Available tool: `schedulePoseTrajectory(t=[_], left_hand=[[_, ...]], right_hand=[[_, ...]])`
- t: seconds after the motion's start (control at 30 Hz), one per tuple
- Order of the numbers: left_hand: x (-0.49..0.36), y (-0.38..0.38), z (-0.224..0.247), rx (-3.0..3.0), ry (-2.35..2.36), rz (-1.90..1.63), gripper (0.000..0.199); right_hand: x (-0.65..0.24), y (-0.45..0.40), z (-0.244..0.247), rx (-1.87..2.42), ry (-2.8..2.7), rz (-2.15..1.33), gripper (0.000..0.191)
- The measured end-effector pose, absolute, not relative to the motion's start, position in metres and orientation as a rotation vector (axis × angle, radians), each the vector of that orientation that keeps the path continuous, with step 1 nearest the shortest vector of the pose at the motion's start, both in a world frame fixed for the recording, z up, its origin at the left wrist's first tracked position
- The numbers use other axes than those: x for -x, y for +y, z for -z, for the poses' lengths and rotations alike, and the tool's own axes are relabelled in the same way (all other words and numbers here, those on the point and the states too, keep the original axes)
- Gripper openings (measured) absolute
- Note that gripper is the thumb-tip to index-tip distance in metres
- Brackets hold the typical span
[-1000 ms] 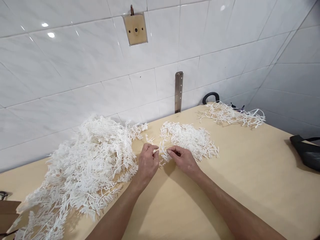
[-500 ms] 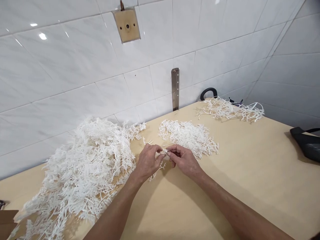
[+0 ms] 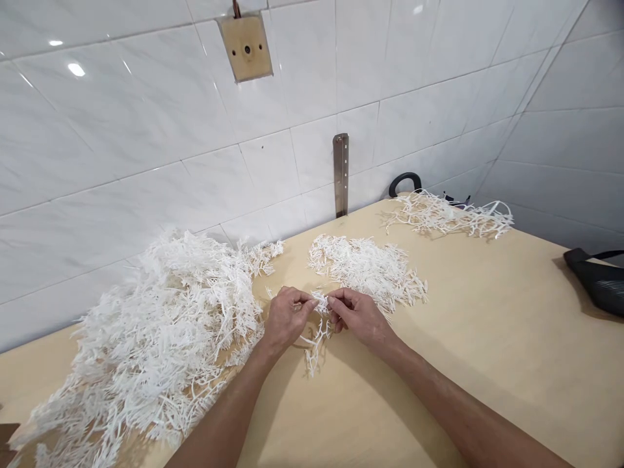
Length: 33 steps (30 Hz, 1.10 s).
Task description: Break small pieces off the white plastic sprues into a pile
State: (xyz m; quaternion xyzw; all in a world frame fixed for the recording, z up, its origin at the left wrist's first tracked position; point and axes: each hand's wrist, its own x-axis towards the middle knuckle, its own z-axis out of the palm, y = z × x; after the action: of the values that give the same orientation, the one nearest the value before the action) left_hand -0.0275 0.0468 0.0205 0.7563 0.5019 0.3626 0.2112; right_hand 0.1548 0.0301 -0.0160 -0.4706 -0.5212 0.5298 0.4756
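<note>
A small white branching sprig [image 3: 319, 333], like plastic foliage, hangs between my two hands near the middle of the table. My left hand [image 3: 287, 316] pinches its upper part between thumb and forefinger. From the other side, my right hand [image 3: 357, 315] pinches the same sprig, its lower fingers curled under. The sprig's forked tips dangle toward the tabletop. Just behind my right hand lies a low heap of small white pieces [image 3: 368, 263]. A much larger pile of white sprigs [image 3: 166, 331] spreads to the left of my left hand.
Bare white stems [image 3: 448, 213] lie at the table's far right corner, beside a black loop-shaped handle [image 3: 405, 182]. A black object [image 3: 597, 283] sits at the right edge. A metal bracket [image 3: 340, 174] stands against the tiled wall behind the wooden table [image 3: 487, 338].
My hands have parted slightly, and more of the sprig shows hanging between and below them. The left hand has shifted a little downward.
</note>
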Motion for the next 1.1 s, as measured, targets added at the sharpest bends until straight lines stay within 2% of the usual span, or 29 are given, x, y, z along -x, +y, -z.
schedulePoseTrajectory(t=[0.13,0.33,0.5,0.73,1.1], left_hand=[[0.026,0.046,-0.014,-2.039,1.414,-1.020,0.014],[0.023,0.046,-0.016,-2.083,1.330,-0.954,0.015],[0.024,0.049,-0.016,-1.882,1.366,-0.930,0.016],[0.024,0.049,-0.017,-1.463,1.371,-1.040,0.033],[0.015,0.043,-0.018,-1.362,1.336,-1.064,0.039]], right_hand=[[-0.155,0.031,0.018,1.138,-1.243,-1.309,0.028],[-0.155,0.034,0.017,1.169,-1.215,-1.234,0.033],[-0.156,0.033,0.018,1.188,-1.233,-1.225,0.035],[-0.152,0.028,0.017,1.141,-1.336,-1.319,0.038],[-0.154,0.029,0.013,1.159,-1.336,-1.278,0.037]])
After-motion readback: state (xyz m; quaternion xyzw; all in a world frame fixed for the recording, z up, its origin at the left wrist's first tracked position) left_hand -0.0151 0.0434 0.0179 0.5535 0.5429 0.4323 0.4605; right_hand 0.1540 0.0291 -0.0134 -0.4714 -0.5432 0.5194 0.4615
